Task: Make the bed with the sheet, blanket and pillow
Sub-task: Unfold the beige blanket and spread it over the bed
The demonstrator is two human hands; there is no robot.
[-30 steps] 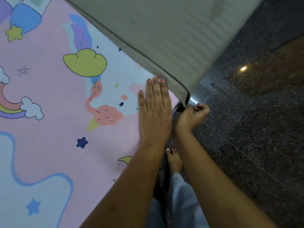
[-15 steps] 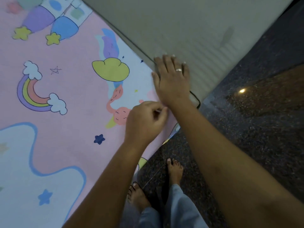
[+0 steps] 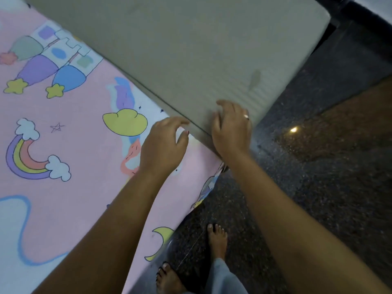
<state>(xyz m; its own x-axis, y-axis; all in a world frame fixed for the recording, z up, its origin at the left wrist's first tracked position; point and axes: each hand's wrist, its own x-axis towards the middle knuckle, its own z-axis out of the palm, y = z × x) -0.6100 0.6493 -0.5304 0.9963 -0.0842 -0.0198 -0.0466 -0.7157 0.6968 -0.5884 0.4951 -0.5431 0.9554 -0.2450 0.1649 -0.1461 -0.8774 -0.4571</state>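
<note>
The fingers (image 3: 228,107) of the right hand (image 3: 231,132) lie bent and spread against the grey mattress (image 3: 191,49), at its near corner, with a ring (image 3: 246,116) on one of them. They press on the grey surface and the hand's heel sits over the mattress edge; whether they actually grip that corner or only rest on it cannot be told, as the hand is slightly blurred.

The fingers (image 3: 180,122) of the left hand (image 3: 163,145) are loosely curled and parted, thumb set apart from the others, with nothing visibly between them. Their tips reach just to the dark piped seam along the mattress edge, where the pink sheet (image 3: 74,187) meets it. The hand itself hovers over or rests on the sheet; contact is not clear.

The sheet lies flat beneath and to the left of both hands, printed with a rainbow (image 3: 29,158), a yellow cloud (image 3: 125,122), stars and a castle-like shape (image 3: 48,66). Its right edge hangs down the side of the bed below the right wrist, with a yellow moon (image 3: 161,240) near that drop. The mattress slopes up and away from the sheet, its near corner raised above it.

To the right is dark speckled floor (image 3: 318,187) with a small bright reflection. Two bare feet (image 3: 216,240) stand on it beside the bed, below pale blue trouser legs (image 3: 224,281).
</note>
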